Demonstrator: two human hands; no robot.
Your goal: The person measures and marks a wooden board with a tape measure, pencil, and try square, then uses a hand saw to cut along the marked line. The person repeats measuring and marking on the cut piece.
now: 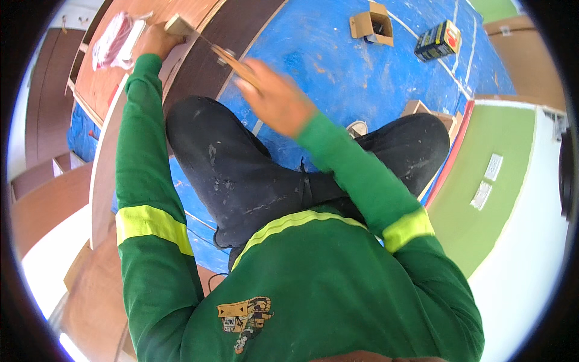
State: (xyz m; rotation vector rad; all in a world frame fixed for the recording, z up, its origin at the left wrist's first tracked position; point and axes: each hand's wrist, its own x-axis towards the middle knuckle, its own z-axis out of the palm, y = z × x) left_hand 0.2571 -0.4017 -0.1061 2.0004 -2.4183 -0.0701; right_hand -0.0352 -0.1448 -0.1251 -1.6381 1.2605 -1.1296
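Note:
At the upper left, my left hand (158, 41) is closed around a small cream-coloured block (179, 26) by a wooden panel edge. My right hand (280, 102), slightly blurred, grips a slim tool with a tan wooden handle (238, 67). Its thin far end points up and left toward the block; blur hides what kind of tool it is. Just below the tool runs a dark brown board (208, 66). A clear plastic bag with pink contents (114, 39) lies on the reddish plywood (90, 69) beside my left hand.
Blue sheeting (301, 66) covers the floor ahead. An open cardboard box (372, 25) and a dark rectangular can (438, 41) stand on it. My bent knees are beneath my arms. A green wall (500, 163) with white socket plates rises at the right; wooden boards (51, 199) are at the left.

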